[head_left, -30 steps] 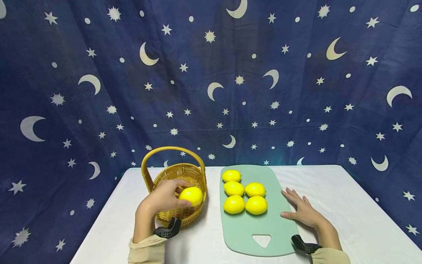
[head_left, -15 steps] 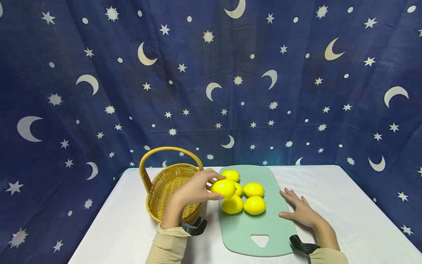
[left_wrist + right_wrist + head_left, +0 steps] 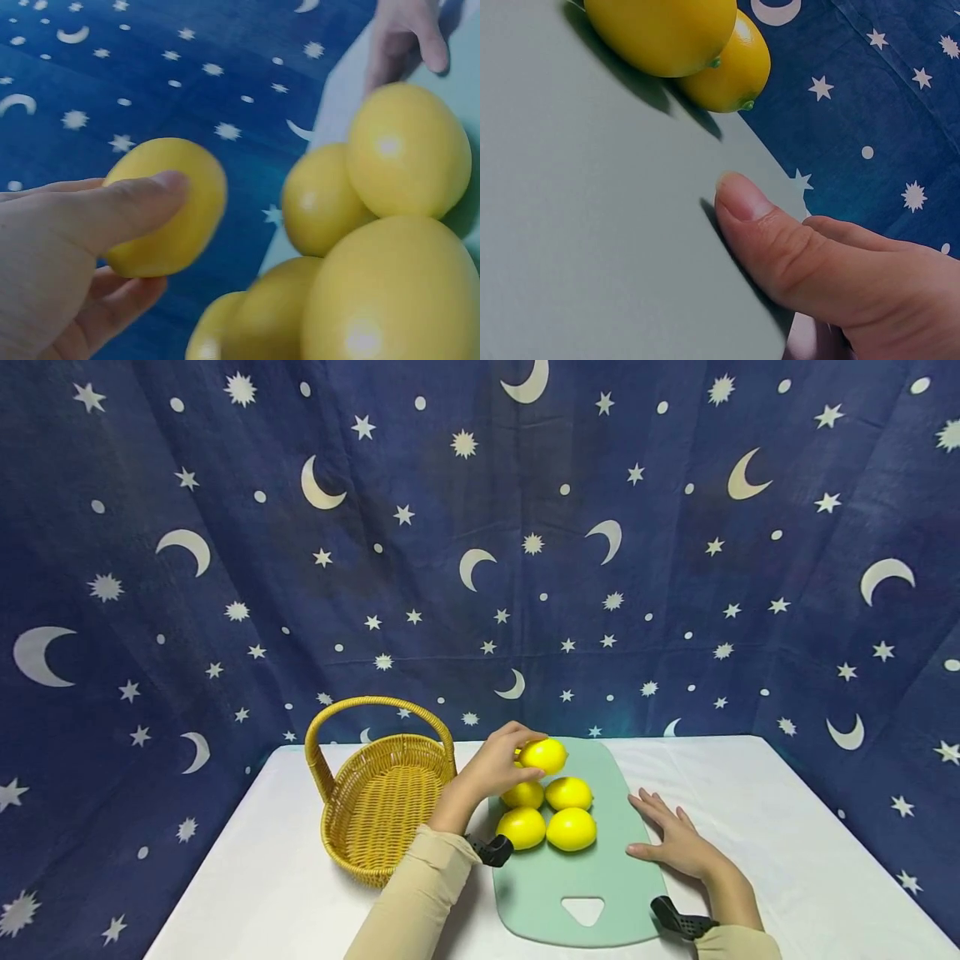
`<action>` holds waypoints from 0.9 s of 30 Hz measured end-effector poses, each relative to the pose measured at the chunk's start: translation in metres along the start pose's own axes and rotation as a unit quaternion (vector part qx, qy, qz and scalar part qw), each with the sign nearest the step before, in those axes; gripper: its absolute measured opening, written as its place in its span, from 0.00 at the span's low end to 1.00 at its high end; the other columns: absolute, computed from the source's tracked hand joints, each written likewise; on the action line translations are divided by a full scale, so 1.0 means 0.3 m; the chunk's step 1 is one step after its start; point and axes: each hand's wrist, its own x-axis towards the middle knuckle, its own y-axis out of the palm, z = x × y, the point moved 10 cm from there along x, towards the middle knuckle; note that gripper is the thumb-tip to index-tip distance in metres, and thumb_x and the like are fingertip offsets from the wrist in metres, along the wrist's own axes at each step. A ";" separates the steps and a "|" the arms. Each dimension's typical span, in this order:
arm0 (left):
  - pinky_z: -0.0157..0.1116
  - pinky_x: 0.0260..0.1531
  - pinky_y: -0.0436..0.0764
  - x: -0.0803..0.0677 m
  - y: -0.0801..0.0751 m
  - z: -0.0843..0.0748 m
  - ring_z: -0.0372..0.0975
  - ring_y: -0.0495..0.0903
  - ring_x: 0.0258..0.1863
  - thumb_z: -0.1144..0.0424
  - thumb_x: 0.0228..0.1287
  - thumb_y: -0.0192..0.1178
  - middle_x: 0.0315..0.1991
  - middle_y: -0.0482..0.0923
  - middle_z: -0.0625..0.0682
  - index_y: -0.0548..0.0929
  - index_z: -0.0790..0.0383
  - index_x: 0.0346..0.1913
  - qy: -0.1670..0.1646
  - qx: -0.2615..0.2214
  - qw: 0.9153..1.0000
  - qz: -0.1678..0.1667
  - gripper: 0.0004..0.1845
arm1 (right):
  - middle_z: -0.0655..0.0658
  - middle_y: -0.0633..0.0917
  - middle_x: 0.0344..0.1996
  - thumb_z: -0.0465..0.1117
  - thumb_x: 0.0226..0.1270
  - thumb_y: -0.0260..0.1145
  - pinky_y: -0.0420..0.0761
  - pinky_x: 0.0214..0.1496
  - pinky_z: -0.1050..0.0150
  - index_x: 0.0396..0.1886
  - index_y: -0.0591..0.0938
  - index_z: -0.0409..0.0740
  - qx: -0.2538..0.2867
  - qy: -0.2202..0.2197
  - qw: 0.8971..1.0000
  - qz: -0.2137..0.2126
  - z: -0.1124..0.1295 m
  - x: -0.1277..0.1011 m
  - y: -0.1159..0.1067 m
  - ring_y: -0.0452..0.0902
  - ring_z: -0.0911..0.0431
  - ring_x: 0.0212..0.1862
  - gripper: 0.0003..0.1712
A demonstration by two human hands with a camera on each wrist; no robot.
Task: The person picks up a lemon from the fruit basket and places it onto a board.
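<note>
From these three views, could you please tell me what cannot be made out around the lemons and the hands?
- Head view: the left hand and its held lemon cover the far-left spot on the cutting board; whether a lemon lies there is hidden.
- Head view: the basket front wall hides part of its floor.
- Right wrist view: most fingers of the right hand are cut off.

Even bright light, soft shadows, blurred dim wrist close-ups.

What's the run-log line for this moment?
left hand: grips round yellow lemon over far end of pale green cutting board | right hand: flat on board's right edge | woven yellow wicker basket: no lemons visible
</note>
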 end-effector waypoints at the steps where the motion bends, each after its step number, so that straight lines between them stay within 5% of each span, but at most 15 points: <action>1: 0.33 0.52 0.77 0.015 0.011 0.007 0.37 0.74 0.49 0.56 0.55 0.69 0.52 0.73 0.47 0.76 0.50 0.62 0.000 0.003 1.000 -0.001 0.29 | 0.29 0.52 0.73 0.57 0.46 0.74 0.29 0.70 0.35 0.70 0.62 0.37 0.001 0.000 1.000 0.001 -0.002 0.000 0.000 0.36 0.32 0.73 0.55; 10: 0.35 0.52 0.76 0.112 0.115 0.060 0.38 0.74 0.51 0.53 0.56 0.68 0.53 0.75 0.47 0.76 0.50 0.62 -0.014 0.011 1.000 0.019 0.28 | 0.30 0.52 0.73 0.58 0.45 0.74 0.28 0.70 0.35 0.70 0.62 0.38 0.005 0.003 1.000 -0.002 -0.012 0.005 0.001 0.36 0.32 0.73 0.56; 27: 0.37 0.58 0.74 0.152 0.184 0.103 0.39 0.76 0.55 0.53 0.56 0.68 0.56 0.79 0.48 0.77 0.52 0.62 -0.029 0.056 0.996 0.055 0.28 | 0.30 0.53 0.72 0.60 0.46 0.73 0.30 0.71 0.36 0.71 0.62 0.39 -0.001 0.006 1.000 -0.003 0.003 0.002 0.003 0.38 0.33 0.73 0.56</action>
